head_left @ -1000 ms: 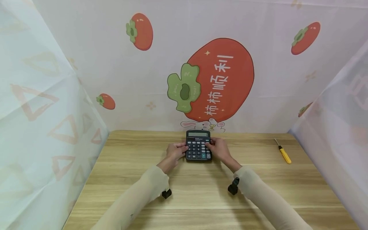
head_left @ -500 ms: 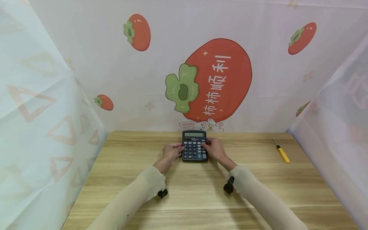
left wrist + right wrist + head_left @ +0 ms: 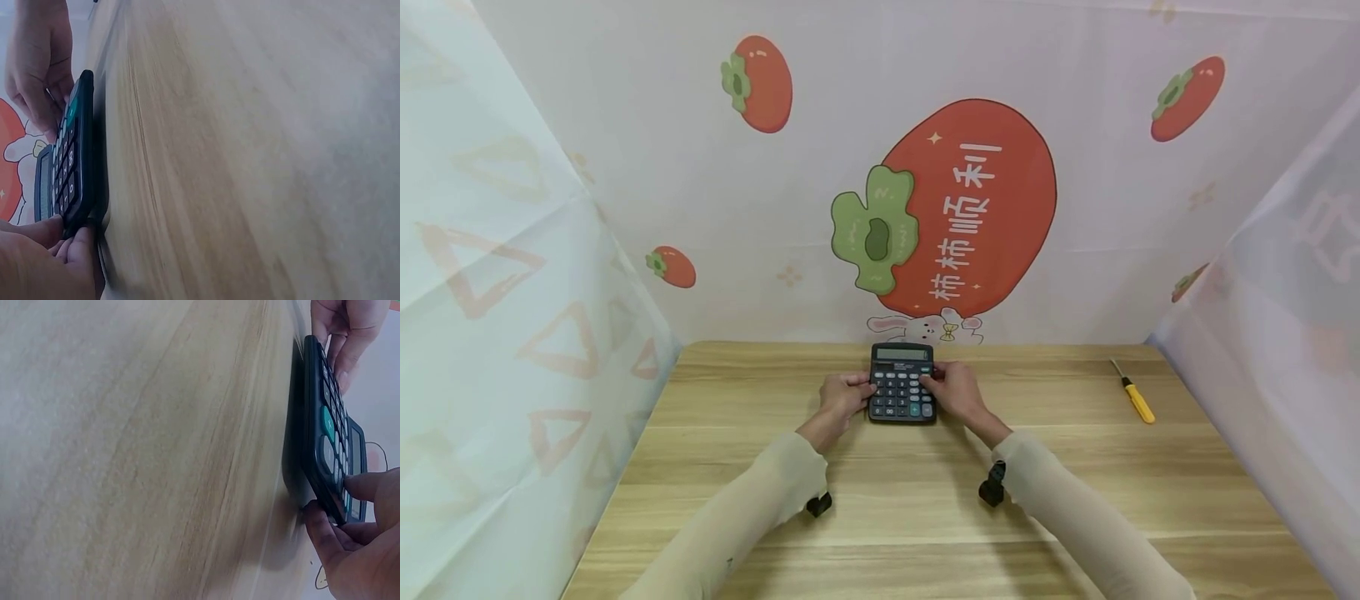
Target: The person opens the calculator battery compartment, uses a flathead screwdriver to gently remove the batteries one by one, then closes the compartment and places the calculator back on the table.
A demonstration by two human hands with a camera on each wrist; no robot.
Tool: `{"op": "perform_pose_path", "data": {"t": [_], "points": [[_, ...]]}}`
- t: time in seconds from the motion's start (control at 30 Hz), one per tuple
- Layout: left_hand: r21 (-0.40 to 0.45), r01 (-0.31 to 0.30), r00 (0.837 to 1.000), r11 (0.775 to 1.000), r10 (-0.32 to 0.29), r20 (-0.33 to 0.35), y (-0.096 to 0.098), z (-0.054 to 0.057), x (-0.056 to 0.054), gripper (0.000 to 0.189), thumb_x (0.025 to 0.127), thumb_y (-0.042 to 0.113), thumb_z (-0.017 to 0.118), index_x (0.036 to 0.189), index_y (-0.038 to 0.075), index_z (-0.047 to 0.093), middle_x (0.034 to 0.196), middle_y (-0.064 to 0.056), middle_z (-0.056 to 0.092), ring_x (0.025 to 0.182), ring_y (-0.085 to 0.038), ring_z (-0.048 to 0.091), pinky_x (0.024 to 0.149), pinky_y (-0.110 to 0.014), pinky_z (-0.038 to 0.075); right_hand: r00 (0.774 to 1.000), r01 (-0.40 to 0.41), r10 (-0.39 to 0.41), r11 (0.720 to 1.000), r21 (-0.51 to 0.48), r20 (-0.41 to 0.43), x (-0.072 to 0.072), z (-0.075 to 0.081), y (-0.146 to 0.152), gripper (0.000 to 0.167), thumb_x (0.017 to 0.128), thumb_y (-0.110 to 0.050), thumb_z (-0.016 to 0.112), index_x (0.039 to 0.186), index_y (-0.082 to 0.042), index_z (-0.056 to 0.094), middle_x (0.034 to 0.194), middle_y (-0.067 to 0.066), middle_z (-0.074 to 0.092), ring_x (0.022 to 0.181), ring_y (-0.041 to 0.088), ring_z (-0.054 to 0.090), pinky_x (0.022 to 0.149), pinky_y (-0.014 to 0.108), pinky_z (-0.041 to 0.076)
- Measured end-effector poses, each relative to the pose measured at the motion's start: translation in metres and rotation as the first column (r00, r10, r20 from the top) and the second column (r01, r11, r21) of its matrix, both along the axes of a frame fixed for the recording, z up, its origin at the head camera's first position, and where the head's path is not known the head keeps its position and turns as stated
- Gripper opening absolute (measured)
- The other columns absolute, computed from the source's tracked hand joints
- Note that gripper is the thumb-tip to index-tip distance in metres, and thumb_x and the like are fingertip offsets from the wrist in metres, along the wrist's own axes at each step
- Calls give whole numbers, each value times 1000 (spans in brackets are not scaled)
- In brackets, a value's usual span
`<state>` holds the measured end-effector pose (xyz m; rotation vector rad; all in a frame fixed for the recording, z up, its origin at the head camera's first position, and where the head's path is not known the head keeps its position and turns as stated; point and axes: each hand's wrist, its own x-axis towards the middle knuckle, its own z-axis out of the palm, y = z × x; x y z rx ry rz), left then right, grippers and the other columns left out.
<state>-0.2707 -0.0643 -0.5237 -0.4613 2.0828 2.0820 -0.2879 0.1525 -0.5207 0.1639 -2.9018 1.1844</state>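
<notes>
My left grip and right grip pinch the calculator by its sides, the best spots; it looks light and hard.

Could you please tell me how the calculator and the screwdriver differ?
The calculator is broad and mostly black; the screwdriver is slender, with a yellow handle. The calculator is held at both sides; the screwdriver lies untouched on the table. Both show some black.

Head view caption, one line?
Left hand and right hand grip a desktop calculator by opposite sides, yellow-handled screwdriver at right.
</notes>
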Motion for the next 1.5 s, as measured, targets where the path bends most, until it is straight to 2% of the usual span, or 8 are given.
{"op": "perform_pose_path", "data": {"t": [0.27, 0.57, 0.8, 0.9, 1.07, 1.17, 1.27, 1.5], "points": [[-60, -7, 1000, 998, 6, -15, -1, 2, 2, 27, 94, -8, 73, 120, -4, 75, 119, -21, 76, 104, -22, 75, 91, -33, 63, 1000, 12, -13, 1000, 11, 12, 1, -1, -3, 38, 102, -19, 72, 133, 4, 70, 112, 15, 78, 91, 21, 68, 89, 40, 64], [-115, 7, 998, 993, -14, -63, -1, 1, 5, 28, 93, -10, 72, 121, -6, 74, 124, -25, 73, 112, -28, 74, 92, -33, 63, 1000, 21, -21, 999, 30, -7, 3, -2, -5, 31, 101, -18, 74, 124, 2, 75, 97, 11, 76, 79, 18, 63, 70, 29, 58], [-186, 16, 995, 982, -34, -93, -1, -2, 4, 29, 92, -10, 74, 121, -5, 75, 123, -23, 74, 111, -26, 74, 91, -30, 63, 1000, 21, -21, 1000, 20, -13, 3, -3, -5, 35, 100, -17, 74, 128, 3, 73, 93, 10, 75, 75, 16, 63, 65, 27, 56], [-239, 33, 992, 970, -62, -113, -1, -2, 4, 29, 91, -10, 74, 120, -4, 75, 120, -22, 75, 107, -25, 75, 89, -29, 63, 1000, 17, -17, 1000, 16, -16, 3, -4, -6, 35, 100, -17, 74, 128, 3, 73, 90, 9, 74, 74, 17, 62, 63, 27, 54], [-339, 51, 985, 939, -103, -136, -2, -2, 2, 27, 90, -7, 76, 118, -4, 77, 112, -20, 78, 102, -24, 75, 85, -29, 64, 1000, 28, -28, 1000, 13, -3, 3, -4, -7, 37, 100, -17, 74, 130, 5, 71, 94, 11, 74, 78, 18, 64, 68, 30, 58], [-401, 58, 983, 914, -122, -137, -3, -2, 2, 29, 91, -4, 77, 120, -3, 76, 112, -19, 78, 104, -26, 75, 90, -32, 63, 999, 41, -41, 999, 1, 12, 2, -4, -8, 42, 100, -18, 74, 134, 6, 68, 101, 13, 75, 82, 19, 67, 74, 33, 62], [-435, 57, 982, 899, -129, -138, -3, -2, 1, 30, 92, -1, 77, 121, -3, 75, 115, -18, 77, 108, -28, 74, 95, -35, 62, 998, 54, -54, 998, -10, 20, 2, -5, -8, 47, 100, -19, 74, 138, 7, 64, 106, 16, 76, 86, 20, 70, 78, 36, 64], [-415, 41, 985, 909, -106, -135, -1, 1, 1, 37, 96, 3, 75, 131, -6, 68, 121, -20, 73, 118, -31, 69, 102, -38, 59, 997, 75, -75, 997, 13, 8, 2, -4, -7, 52, 101, -22, 73, 139, 10, 61, 112, 20, 75, 91, 25, 70, 86, 42, 64]]}}
